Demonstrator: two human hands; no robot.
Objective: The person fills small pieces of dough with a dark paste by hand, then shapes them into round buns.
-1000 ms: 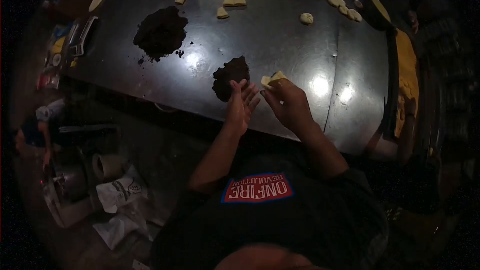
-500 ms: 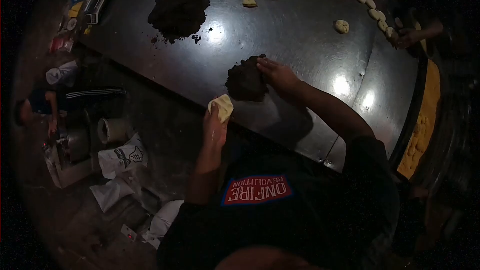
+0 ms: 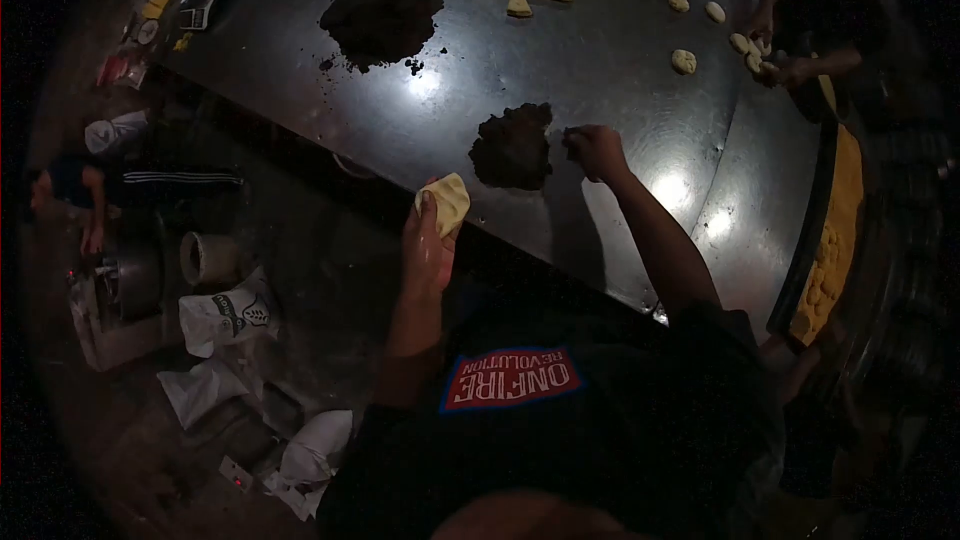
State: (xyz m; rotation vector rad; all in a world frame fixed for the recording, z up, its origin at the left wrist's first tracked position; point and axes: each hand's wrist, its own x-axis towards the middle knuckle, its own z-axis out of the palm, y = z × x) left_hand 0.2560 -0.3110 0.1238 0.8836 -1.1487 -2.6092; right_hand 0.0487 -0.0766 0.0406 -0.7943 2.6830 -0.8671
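Red patch [image 3: 513, 378] on black T-shirt [image 3: 620, 460]: "ONFIRE REVOLUTION", white caps, upside-down. White bag [image 3: 225, 315] left of shirt: logo illegible.

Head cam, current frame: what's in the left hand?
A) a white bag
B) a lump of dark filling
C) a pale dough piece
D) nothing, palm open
C: the left hand grips a pale dough piece in its fingers at the near edge of the table, while the right hand sits beside the dark filling pile.
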